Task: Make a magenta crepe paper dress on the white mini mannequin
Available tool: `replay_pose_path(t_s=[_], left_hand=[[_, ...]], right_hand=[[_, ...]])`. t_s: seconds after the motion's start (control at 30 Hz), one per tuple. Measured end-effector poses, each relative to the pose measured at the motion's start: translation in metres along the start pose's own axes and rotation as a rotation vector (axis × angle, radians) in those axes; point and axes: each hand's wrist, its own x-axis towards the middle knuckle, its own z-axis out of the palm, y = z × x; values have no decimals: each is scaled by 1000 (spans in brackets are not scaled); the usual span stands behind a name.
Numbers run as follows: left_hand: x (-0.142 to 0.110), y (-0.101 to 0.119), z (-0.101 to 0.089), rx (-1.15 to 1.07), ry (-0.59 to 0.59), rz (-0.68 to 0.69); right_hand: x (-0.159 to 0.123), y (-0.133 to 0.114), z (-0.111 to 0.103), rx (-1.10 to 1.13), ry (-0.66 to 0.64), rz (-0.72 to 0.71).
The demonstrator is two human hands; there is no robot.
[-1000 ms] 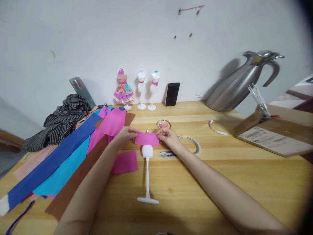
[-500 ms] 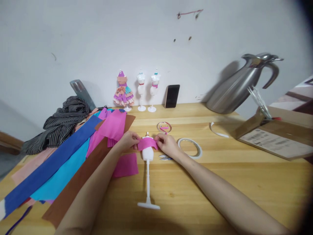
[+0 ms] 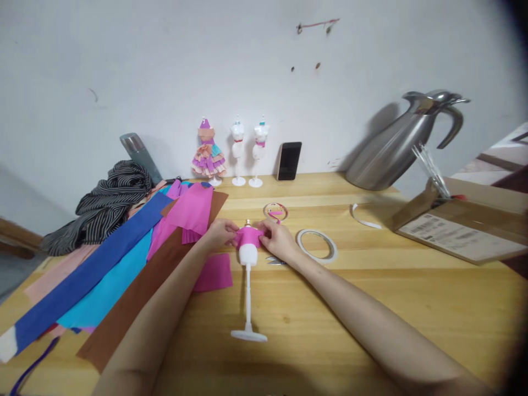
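Note:
A small white dress form (image 3: 248, 256) on a thin stand lies on the table in front of me, its round base toward me. Across its chest lies a pink crepe paper strip (image 3: 249, 236). My left hand (image 3: 223, 233) pinches the strip's left end, and my right hand (image 3: 275, 237) pinches its right end, both close against the form's sides. Small scissors (image 3: 275, 260) lie just below my right hand, partly hidden by the wrist. A cut pink paper piece (image 3: 214, 272) rests beside my left forearm.
Right of my hand lies a roll of white tape (image 3: 300, 242). Long coloured paper sheets (image 3: 103, 258) cover the left side. Several dress forms (image 3: 238, 148) and a phone (image 3: 289, 160) stand by the wall. A steel jug (image 3: 383, 146) and cardboard box (image 3: 449, 234) are at right.
Both hands have drawn slightly inward. The pink strip's ends now bend down around the form's sides, where before it was stretched wide across the chest. The camera view has shifted a little.

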Motion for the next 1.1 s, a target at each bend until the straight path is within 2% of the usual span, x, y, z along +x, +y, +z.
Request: replay_pose_path(t_s=[0.2,0.43,0.6,0.83,1.1], left_hand=[[1,-1,2,14,-9,13],[0,-4,12,36,89,49],[1,1,17,-33,135,65],[-13,32,16,-191,191,182],[-50,68,11,-343,139,391]], right_hand=[[-3,-4,3,-11,-13,15],[-6,-10,8,21,25,23],[-4,-10,10,159,53,5],[1,-19,-3,425,170,-21],[-11,-59,-41,813,212,-9]])
